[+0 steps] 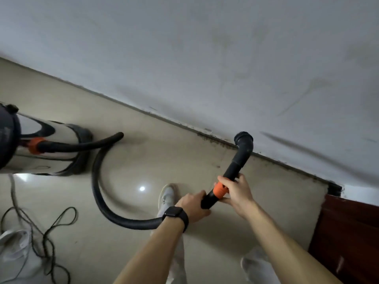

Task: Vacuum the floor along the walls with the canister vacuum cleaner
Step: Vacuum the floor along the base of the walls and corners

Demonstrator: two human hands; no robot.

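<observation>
The canister vacuum (43, 146) stands at the left, steel body with a black top. Its black hose (102, 193) loops across the floor to a black wand with an orange collar (220, 190). The round brush nozzle (243, 138) is raised at the foot of the white wall (205, 58), just above the dirty seam. My left hand (193, 206), a black watch on its wrist, grips the hose end below the collar. My right hand (235, 193) grips the wand at the collar and just above it.
A glossy beige tiled floor (153, 156) runs to the wall. Black and grey cables (47, 232) lie tangled at the lower left beside a white object. A dark red wooden door or cabinet (348, 232) stands at the lower right. My white shoe (167, 196) is beneath the hands.
</observation>
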